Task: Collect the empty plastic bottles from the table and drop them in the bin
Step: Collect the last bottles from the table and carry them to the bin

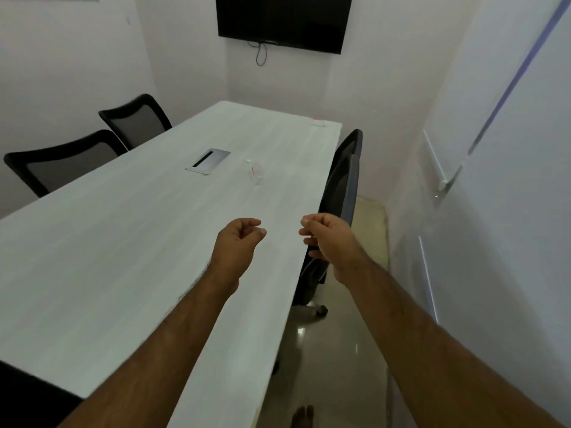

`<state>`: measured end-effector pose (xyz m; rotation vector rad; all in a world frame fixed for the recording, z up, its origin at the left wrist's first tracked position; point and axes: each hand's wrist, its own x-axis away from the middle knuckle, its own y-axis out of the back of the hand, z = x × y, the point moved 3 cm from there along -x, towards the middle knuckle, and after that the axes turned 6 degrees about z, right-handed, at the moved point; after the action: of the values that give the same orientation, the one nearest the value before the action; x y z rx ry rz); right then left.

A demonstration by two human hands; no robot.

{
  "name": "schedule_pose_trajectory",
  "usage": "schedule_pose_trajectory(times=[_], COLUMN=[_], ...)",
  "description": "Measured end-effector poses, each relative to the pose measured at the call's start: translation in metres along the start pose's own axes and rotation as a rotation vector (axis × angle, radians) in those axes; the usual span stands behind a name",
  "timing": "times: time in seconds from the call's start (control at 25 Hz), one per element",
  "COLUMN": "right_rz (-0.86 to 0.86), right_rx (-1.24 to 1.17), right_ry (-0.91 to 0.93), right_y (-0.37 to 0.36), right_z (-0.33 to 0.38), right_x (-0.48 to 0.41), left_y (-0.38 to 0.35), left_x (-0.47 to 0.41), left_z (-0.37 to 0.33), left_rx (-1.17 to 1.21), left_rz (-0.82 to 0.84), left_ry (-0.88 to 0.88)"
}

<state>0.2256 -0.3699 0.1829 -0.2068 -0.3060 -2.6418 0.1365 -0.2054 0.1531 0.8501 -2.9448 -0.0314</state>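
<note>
Both bare arms reach forward over the near right part of the long white table (123, 242). The left hand (239, 239) hangs above the tabletop with its fingers curled loosely inward, thumb close to the fingertips, and nothing between them. The right hand (329, 236) hovers just past the table's right edge, in front of the black chair (343, 186) pushed in there; its fingers are also half curled and it grips nothing. The two hands sit side by side, apart from each other.

A clear plastic bottle (255, 172) lies on its side on the table at about twelve o'clock from the left hand and eleven o'clock from the right hand, well beyond both. It is blurred; a faint red mark shows on it. Just beside it, at its nine o'clock, is a grey cable hatch (208, 161) set in the tabletop.

A second clear bottle (319, 122), very faint, rests near the far right corner of the table, at roughly one o'clock from the first and far from both hands.

Two more black chairs (92, 149) stand along the table's left side at about ten o'clock. A dark screen (282, 21) hangs on the far wall at twelve o'clock. A bare foot (302, 415) shows on the floor at the bottom.
</note>
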Motion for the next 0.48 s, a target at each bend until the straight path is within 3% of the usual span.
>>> schedule_pose_trajectory(times=[0.48], right_rz=[0.324], right_rx=[0.072], right_ry=[-0.01], right_y=[0.075], right_z=[0.051], right_x=[-0.318], left_y=[-0.117], left_x=[-0.264], left_z=[-0.021], left_rx=[-0.098], left_rz=[-0.271], left_ry=[0.123])
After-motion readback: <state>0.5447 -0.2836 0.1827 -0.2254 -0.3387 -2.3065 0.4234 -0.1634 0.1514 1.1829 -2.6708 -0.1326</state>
